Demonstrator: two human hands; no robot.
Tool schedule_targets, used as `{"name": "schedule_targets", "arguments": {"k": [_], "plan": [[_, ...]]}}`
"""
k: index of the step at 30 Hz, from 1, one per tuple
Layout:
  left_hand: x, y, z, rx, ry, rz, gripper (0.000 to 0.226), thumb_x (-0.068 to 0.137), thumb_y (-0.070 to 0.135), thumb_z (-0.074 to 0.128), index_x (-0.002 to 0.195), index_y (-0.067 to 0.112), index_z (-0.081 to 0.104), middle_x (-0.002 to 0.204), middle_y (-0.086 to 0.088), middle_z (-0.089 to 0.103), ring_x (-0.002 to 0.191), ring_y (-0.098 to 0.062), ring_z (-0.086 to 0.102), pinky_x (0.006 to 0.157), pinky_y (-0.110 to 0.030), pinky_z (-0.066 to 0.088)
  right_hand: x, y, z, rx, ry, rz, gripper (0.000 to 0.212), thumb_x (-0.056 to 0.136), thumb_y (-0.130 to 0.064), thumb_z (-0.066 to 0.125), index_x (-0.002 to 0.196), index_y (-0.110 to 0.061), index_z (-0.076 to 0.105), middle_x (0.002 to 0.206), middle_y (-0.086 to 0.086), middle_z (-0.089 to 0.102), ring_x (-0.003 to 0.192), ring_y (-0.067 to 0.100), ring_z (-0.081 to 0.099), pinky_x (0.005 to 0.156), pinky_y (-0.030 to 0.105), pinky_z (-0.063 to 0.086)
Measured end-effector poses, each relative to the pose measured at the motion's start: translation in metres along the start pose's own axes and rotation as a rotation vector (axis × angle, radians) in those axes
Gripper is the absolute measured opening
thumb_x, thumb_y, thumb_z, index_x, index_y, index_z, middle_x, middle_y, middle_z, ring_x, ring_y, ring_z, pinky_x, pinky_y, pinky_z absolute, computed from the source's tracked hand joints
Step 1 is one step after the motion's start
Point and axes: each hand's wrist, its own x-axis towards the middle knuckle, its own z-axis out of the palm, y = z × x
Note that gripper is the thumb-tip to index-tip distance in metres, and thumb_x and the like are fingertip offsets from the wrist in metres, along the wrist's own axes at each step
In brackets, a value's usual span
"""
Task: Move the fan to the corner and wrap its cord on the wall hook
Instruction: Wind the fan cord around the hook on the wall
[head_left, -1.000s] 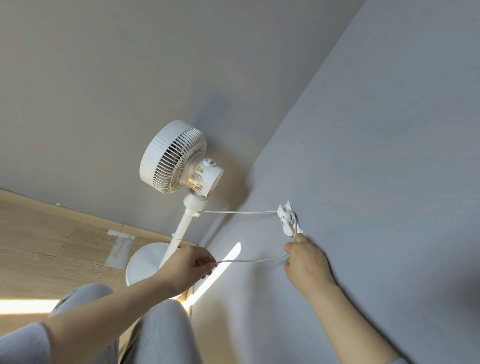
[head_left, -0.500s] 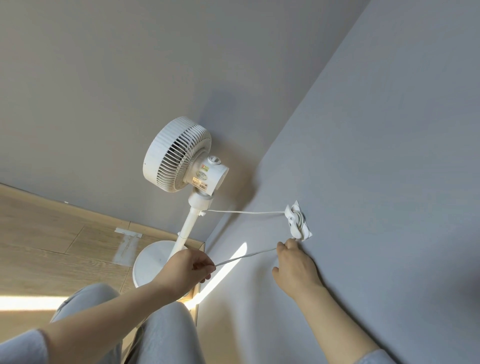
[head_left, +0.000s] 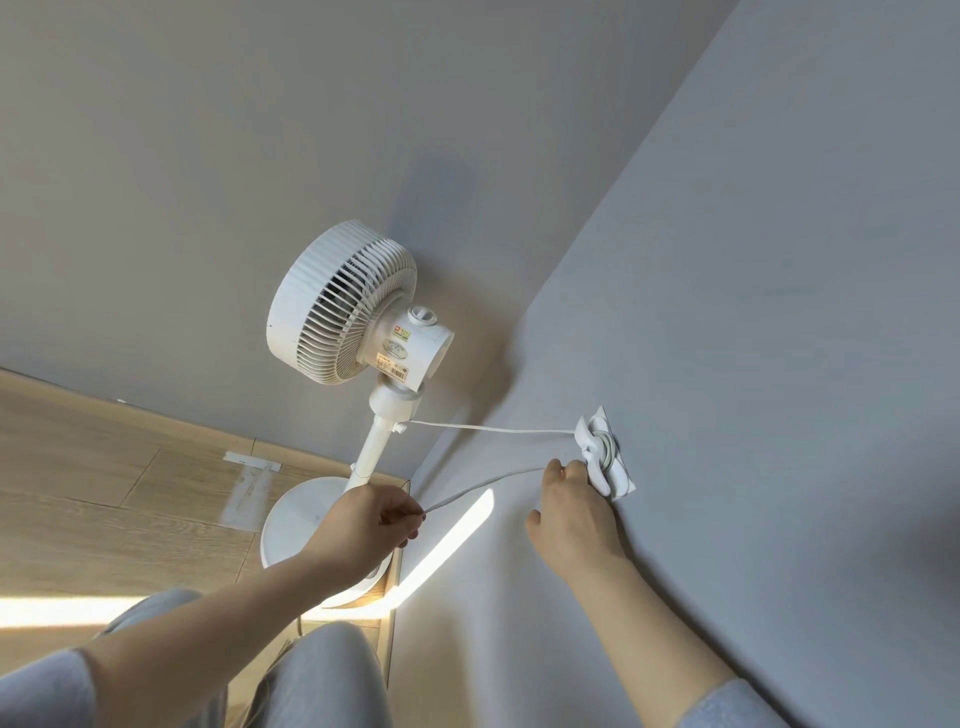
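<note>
A white pedestal fan (head_left: 358, 317) stands in the corner where two grey walls meet, its round base (head_left: 296, 519) on the wooden floor. Its white cord (head_left: 493, 428) runs from the pole to a white wall hook (head_left: 602, 452) on the right wall, where several turns are wound. A second stretch of cord comes back from the hook to my left hand (head_left: 363, 525), which pinches it. My right hand (head_left: 571, 514) rests against the wall just below the hook, fingertips holding the cord at the hook.
Light wooden floor (head_left: 104, 493) with a pale tape patch (head_left: 249, 483) lies at the left. A bright strip of sunlight crosses the floor and the wall's foot. My grey-trousered knees (head_left: 311, 675) fill the bottom of the view.
My right hand has dropped below the hook and come back up to it, guiding the cord around. My left hand has kept its grip, and the cord between the hands is tauter.
</note>
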Motion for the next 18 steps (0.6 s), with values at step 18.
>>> {"name": "schedule_targets", "arguments": {"k": [18], "plan": [[0.029,-0.011,-0.001,-0.038,0.064,0.018,0.011,0.086,0.012,0.063,0.083,0.017,0.072,0.071,0.004,0.071,0.066,-0.005,0.065,0.064,-0.019,0.056,0.058,-0.015,-0.019,-0.051,-0.065,-0.182,0.019,0.083,-0.002,0.048,0.08,-0.009,0.064,0.074,0.007,0.058,0.063,0.027,0.049,0.044,0.023,0.024]]}}
